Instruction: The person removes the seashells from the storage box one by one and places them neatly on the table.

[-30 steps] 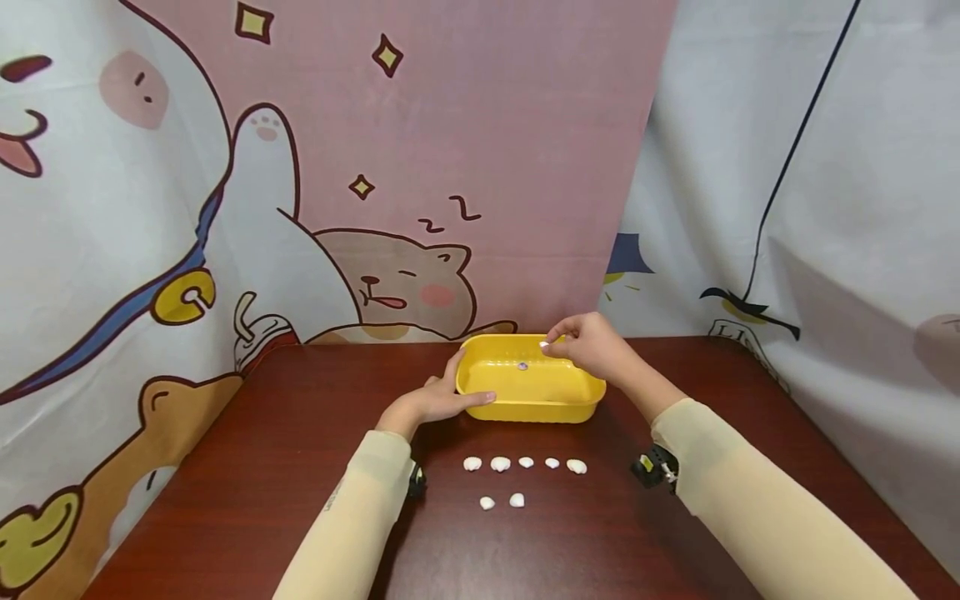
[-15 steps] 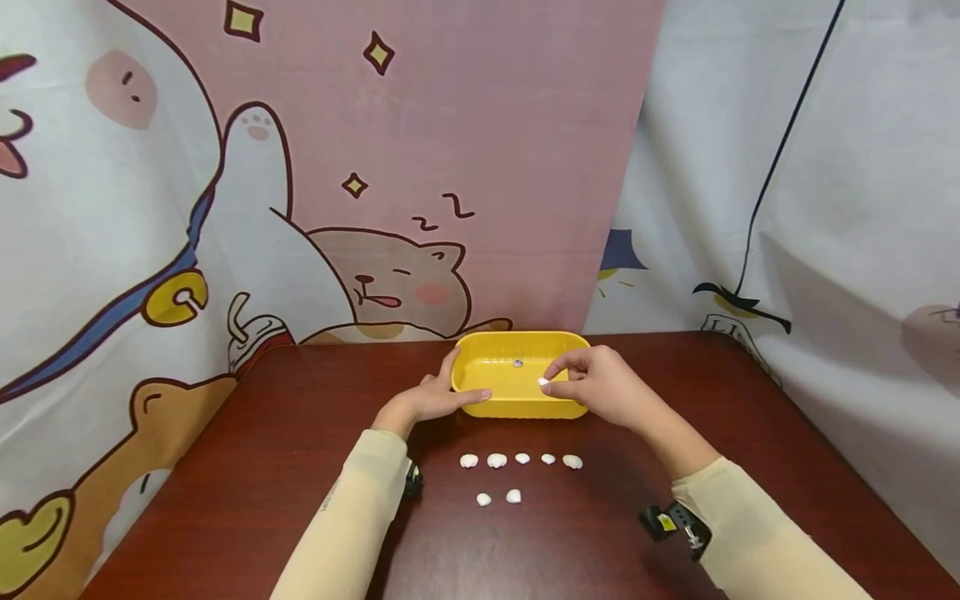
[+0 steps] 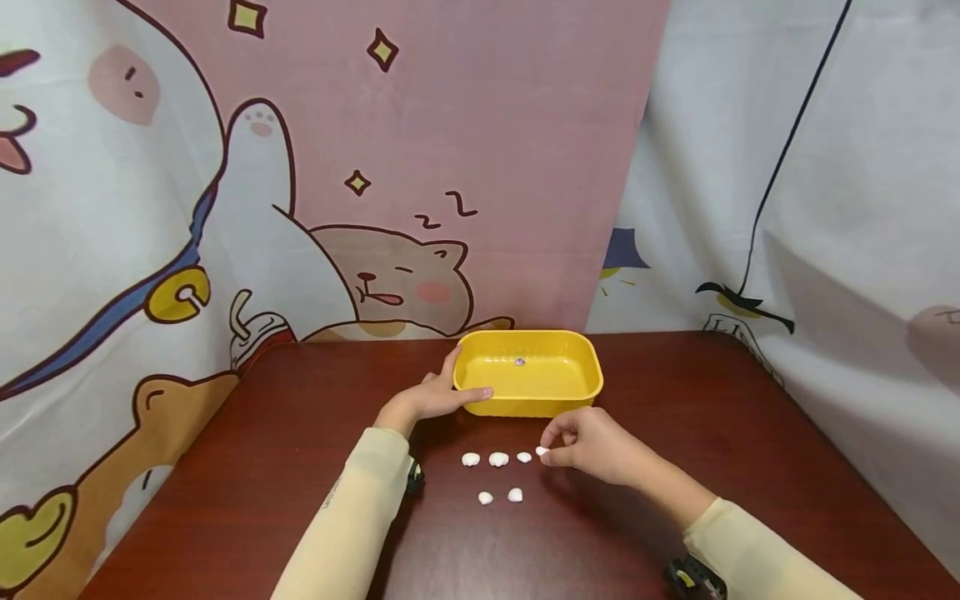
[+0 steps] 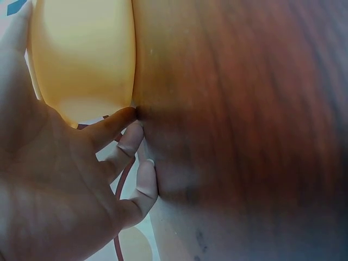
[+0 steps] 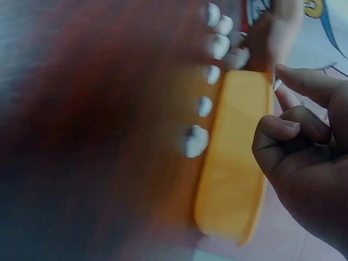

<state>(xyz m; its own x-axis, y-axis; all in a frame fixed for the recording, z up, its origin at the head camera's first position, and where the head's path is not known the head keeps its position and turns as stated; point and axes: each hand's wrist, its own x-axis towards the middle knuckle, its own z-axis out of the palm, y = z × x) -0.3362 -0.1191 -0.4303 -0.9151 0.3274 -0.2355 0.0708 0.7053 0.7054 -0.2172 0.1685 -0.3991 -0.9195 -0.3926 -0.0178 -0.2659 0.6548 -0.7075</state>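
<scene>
My left hand (image 3: 429, 400) grips the left end of a yellow plastic tray (image 3: 536, 407), thumb along the near rim and index finger at the far side. In the left wrist view the other fingers (image 4: 144, 182) bend down beside the tabletop. Between thumb and index finger, my right hand (image 3: 600, 448) pinches a small white seashell (image 3: 542, 451), low in front of the tray. Left of it in the same row lie white seashells (image 3: 498, 459). The right wrist view shows more seashells (image 5: 196, 141) along the tray's side, which the hand hides from the head view.
Two more white seashells (image 3: 515, 495) lie nearer the front of the dark red wooden table (image 3: 315, 467). Inside the tray sits a small purplish piece (image 3: 520, 362). A cartoon-printed curtain (image 3: 525, 167) hangs behind the table and along its sides.
With the seashell pinched, my right hand has come from over the tray down toward the near row of seashells. The left hand keeps its hold on the tray's end.
</scene>
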